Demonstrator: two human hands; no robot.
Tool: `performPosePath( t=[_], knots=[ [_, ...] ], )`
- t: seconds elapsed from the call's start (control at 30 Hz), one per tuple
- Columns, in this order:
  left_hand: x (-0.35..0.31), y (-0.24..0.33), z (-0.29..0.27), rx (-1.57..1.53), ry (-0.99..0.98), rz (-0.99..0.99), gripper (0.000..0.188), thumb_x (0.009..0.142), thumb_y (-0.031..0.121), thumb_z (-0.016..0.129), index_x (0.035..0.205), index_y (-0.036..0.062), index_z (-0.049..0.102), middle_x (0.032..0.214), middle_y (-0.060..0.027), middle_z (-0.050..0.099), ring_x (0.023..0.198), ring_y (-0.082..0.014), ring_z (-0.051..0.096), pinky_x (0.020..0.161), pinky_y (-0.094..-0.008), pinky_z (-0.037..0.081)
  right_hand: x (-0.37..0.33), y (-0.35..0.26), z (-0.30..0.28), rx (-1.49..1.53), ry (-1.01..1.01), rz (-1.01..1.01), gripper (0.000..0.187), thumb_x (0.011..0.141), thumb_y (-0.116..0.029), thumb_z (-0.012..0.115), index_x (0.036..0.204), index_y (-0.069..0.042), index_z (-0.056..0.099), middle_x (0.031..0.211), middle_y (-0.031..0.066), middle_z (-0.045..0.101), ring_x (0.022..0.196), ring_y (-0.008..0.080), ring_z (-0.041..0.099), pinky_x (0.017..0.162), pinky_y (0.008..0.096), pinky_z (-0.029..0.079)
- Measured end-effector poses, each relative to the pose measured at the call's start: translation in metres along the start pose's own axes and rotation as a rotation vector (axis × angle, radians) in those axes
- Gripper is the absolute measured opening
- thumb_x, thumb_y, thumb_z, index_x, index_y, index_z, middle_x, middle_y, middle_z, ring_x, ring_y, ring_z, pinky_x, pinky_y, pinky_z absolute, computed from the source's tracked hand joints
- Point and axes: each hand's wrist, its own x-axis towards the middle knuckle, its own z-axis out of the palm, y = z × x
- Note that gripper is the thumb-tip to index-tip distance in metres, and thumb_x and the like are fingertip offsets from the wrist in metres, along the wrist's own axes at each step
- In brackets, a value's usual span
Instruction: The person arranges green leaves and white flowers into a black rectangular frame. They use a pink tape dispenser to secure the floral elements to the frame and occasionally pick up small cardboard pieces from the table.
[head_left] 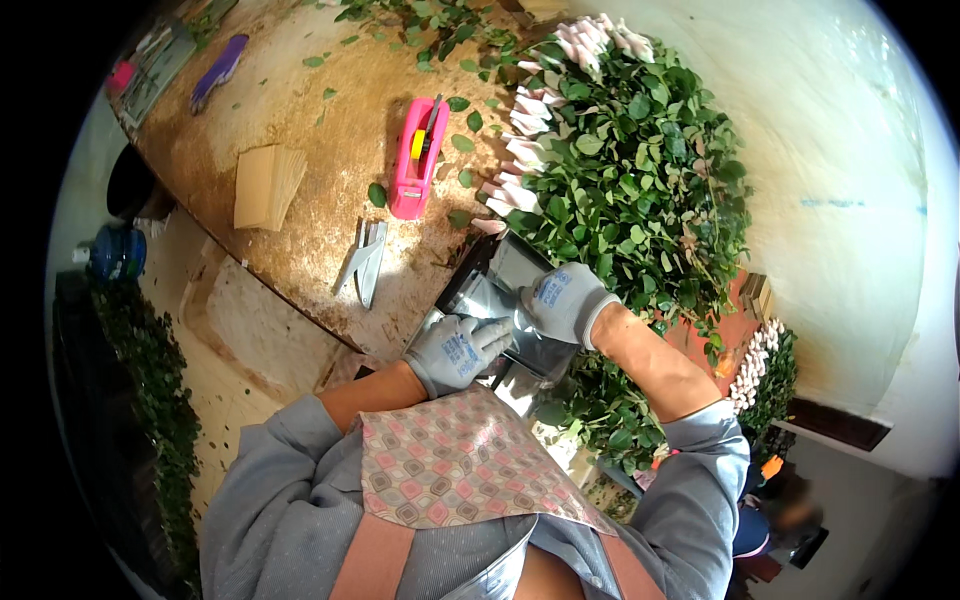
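In front of me a black-framed tray point(547, 357) sits tilted, with shiny clear plastic film point(483, 297) in it. My left hand point(458, 354), in a grey glove, lies over the tray's near left side. Its fingers are stretched out across the film. From the right, my right hand point(566, 303), gloved alike, reaches over the tray. Its fingers are curled down against the film, and what they pinch, if anything, is hidden. Just beyond the tray lies a big pile of leafy rose stems point(640, 190) with pale pink, pointed heads point(515, 190).
On the worn wooden table point(330, 130) are a pink tape dispenser point(415, 160), a grey metal tool point(364, 262), a stack of brown cardboard pieces point(268, 187) and a purple glove point(218, 72). Loose leaves are scattered around. More roses point(760, 370) and a blurred person point(780, 520) are at right.
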Motion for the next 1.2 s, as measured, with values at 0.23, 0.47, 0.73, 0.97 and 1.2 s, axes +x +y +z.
performPosePath(
  t=[0.23, 0.47, 0.73, 0.97, 1.2],
  knots=[
    [0.004, -0.007, -0.004, 0.067, 0.057, 0.066, 0.043, 0.089, 0.038, 0.062, 0.128, 0.0212, 0.068, 0.141, 0.0046, 0.061, 0.076, -0.0141, 0.056, 0.062, -0.0339, 0.044, 0.021, 0.028, 0.013, 0.088, 0.072, -0.349, 0.026, 0.093, -0.033, 0.061, 0.082, -0.010, 0.065, 0.070, 0.0067, 0.066, 0.067, 0.0309, 0.067, 0.063, 0.0435, 0.054],
    [0.003, -0.010, -0.003, -0.028, 0.065, 0.105, 0.037, 0.092, 0.030, 0.059, 0.125, 0.0180, 0.070, 0.139, -0.0017, 0.063, 0.070, -0.0143, 0.056, 0.055, -0.0315, 0.042, 0.041, 0.033, 0.013, 0.214, -0.183, -0.438, 0.031, 0.096, -0.033, 0.056, 0.078, -0.009, 0.065, 0.068, 0.0072, 0.065, 0.067, 0.0303, 0.068, 0.063, 0.0433, 0.053],
    [0.003, -0.013, -0.003, -0.039, 0.011, 0.115, 0.035, 0.092, 0.029, 0.059, 0.124, 0.0178, 0.070, 0.129, -0.0013, 0.066, 0.070, -0.0139, 0.058, 0.055, -0.0327, 0.045, 0.060, 0.018, -0.008, 0.076, -0.378, -0.450, 0.029, 0.093, -0.028, 0.058, 0.079, -0.009, 0.074, 0.077, 0.0110, 0.073, 0.078, 0.0316, 0.072, 0.069, 0.0420, 0.056],
    [0.002, -0.018, -0.014, -0.180, 0.046, 0.099, 0.031, 0.089, 0.026, 0.064, 0.118, 0.0183, 0.072, 0.120, -0.0016, 0.069, 0.072, -0.0178, 0.061, 0.061, -0.0352, 0.049, 0.049, 0.005, -0.017, 0.248, -0.376, -0.148, 0.046, 0.102, -0.037, 0.048, 0.083, -0.006, 0.076, 0.082, 0.0162, 0.073, 0.084, 0.0361, 0.071, 0.075, 0.0451, 0.056],
    [-0.047, -0.060, -0.058, -0.317, 0.405, -0.180, 0.023, 0.086, 0.009, 0.068, 0.108, 0.0064, 0.073, 0.105, -0.0086, 0.073, 0.088, -0.0304, 0.070, 0.075, -0.0420, 0.056, 0.018, -0.019, 0.029, 0.835, 0.077, 0.337, 0.056, 0.103, -0.051, 0.051, 0.084, -0.003, 0.074, 0.074, 0.0196, 0.070, 0.072, 0.0348, 0.069, 0.073, 0.0442, 0.054]
  ],
)
